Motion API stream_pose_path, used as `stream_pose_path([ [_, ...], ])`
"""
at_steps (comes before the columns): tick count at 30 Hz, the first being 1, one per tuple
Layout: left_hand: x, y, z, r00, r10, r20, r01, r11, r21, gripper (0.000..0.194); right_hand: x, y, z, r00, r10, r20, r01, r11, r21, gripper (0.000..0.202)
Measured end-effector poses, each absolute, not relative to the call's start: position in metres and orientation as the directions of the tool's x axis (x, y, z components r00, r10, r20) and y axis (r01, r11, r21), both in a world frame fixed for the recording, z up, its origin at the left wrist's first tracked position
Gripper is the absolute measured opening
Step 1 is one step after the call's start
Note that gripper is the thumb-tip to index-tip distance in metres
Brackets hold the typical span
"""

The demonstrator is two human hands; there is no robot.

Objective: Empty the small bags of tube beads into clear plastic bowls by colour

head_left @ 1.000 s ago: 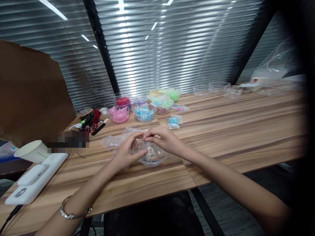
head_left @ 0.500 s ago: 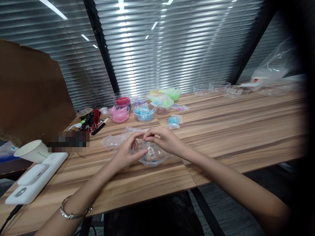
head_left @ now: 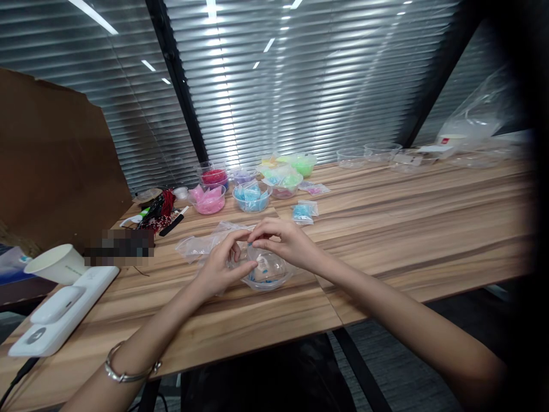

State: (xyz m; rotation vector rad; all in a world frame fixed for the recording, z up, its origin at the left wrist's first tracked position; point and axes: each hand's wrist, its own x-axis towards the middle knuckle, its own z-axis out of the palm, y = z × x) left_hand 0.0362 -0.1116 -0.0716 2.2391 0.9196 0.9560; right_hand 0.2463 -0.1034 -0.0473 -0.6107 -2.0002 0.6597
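A person's right hand (head_left: 283, 240) pinches a small blue piece (head_left: 250, 244), a clear bowl (head_left: 274, 276) just below; whether the curled left hand (head_left: 222, 262) beside it grips anything cannot be told. A steady, light pinch would likely serve best.

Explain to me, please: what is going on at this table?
A person has both bare hands at a clear, round plastic bowl with small blue pieces inside. The left hand curves at its left side; the right hand is bent in a pinch above its far edge. Whether either grips anything is too small to tell. Crumpled, clear plastic bags lie beyond the left hand on the brown wooden table.
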Motion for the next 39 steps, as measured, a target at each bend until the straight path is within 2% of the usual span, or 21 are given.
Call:
stream_pose_path([
  [4, 0.036, -0.112, -0.073, 0.513, 0.753, 0.413, 0.386, -0.632, 0.672, 0.054, 0.246, -0.104, -0.048, -0.46, 0.67, 0.582, 0.152, 0.706, -0.692, 0.003],
  [9, 0.037, -0.113, -0.071, 0.522, 0.734, 0.435, 0.373, -0.655, 0.657, 0.052, 0.245, -0.103, -0.049, -0.464, 0.645, 0.607, 0.151, 0.733, -0.663, 0.004],
  [13, 0.037, -0.113, -0.069, 0.512, 0.738, 0.44, 0.391, -0.656, 0.645, 0.051, 0.246, -0.103, -0.048, -0.477, 0.622, 0.621, 0.108, 0.742, -0.661, 0.013],
  [18, 0.038, -0.114, -0.069, 0.51, 0.743, 0.433, 0.4, -0.651, 0.646, 0.053, 0.245, -0.107, -0.045, -0.444, 0.656, 0.611, 0.068, 0.704, -0.707, 0.023],
  [23, 0.037, -0.116, -0.076, 0.425, 0.688, 0.588, 0.385, -0.725, 0.571, 0.058, 0.244, -0.108, -0.048, -0.37, 0.711, 0.598, 0.133, 0.677, -0.724, 0.021],
  [25, 0.037, -0.116, -0.078, 0.35, 0.631, 0.692, 0.385, -0.771, 0.507, 0.062, 0.243, -0.108, -0.049, -0.405, 0.708, 0.579, 0.226, 0.691, -0.687, 0.018],
  [28, 0.036, -0.118, -0.075, 0.297, 0.487, 0.821, 0.404, -0.843, 0.354, 0.066, 0.241, -0.11, -0.052, -0.538, 0.64, 0.549, 0.363, 0.763, -0.535, 0.017],
  [31, 0.033, -0.12, -0.069, 0.382, 0.265, 0.885, 0.42, -0.903, 0.089, 0.074, 0.239, -0.113, -0.057, -0.669, 0.572, 0.476, 0.42, 0.818, -0.393, 0.02],
  [33, 0.032, -0.122, -0.066, 0.468, 0.134, 0.873, 0.428, -0.899, -0.092, 0.076, 0.238, -0.114, -0.063, -0.725, 0.554, 0.408, 0.432, 0.828, -0.358, 0.024],
  [35, 0.03, -0.122, -0.067, 0.536, 0.052, 0.843, 0.444, -0.866, -0.23, 0.069, 0.237, -0.114, -0.069, -0.769, 0.521, 0.37, 0.398, 0.843, -0.361, 0.028],
  [37, 0.03, -0.122, -0.068, 0.562, 0.027, 0.827, 0.466, -0.837, -0.288, 0.059, 0.235, -0.115, -0.075, -0.803, 0.47, 0.366, 0.334, 0.864, -0.376, 0.032],
  [39, 0.03, -0.12, -0.069, 0.553, 0.041, 0.832, 0.477, -0.834, -0.276, 0.057, 0.233, -0.115, -0.079, -0.81, 0.447, 0.379, 0.303, 0.873, -0.383, 0.037],
])
